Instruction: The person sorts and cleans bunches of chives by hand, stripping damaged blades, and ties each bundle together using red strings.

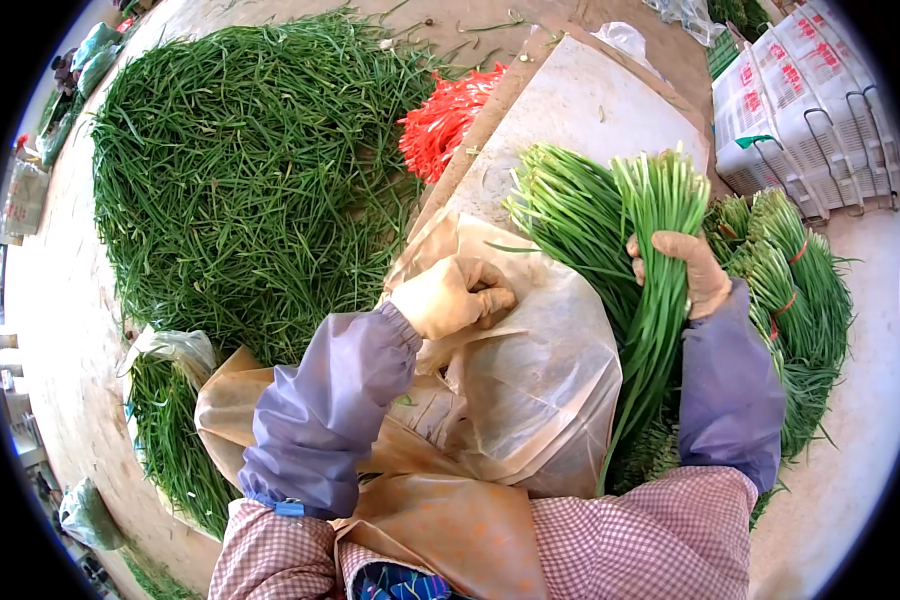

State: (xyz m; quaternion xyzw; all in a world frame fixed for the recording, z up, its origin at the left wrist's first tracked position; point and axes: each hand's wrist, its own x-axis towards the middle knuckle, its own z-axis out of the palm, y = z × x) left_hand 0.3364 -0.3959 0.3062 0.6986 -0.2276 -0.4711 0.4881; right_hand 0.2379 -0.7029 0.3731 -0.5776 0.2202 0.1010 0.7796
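Head view shows 2 hands at work with long green leaves. The right hand (685,270), at 3 o'clock, is wrapped around 1 fat bunch (660,200), with its thumb across the front. The pale ends point up to 12 o'clock, and the green tips hang down toward 7 o'clock. The left hand (455,297), near the middle, has its fingers curled in, nearly closed; I cannot tell if it pinches anything. It is just over the plastic sheet (550,370).

I can see no band on the held bunch. If the right hand gets loose, stalks could slip out and fall. If it squeezes too hard, the soft leaves could get bent or squashed. The long tips hang by the sheet, so a quick pull might snag them and tear a few.

Just beside the bunch, at its 9 o'clock, is a loose heap (567,195) on the white tabletop (590,100). Its leaves lie so near that the 2 lots could get mixed up. A bump could push the heap out of line.

Red strips (450,120) lie at 12 o'clock, next to the big leaf pile (250,180) at 10 o'clock. A careless grab could tangle strips with leaves. Banded bunches (800,290) sit at 3 o'clock, where the right elbow could knock them.
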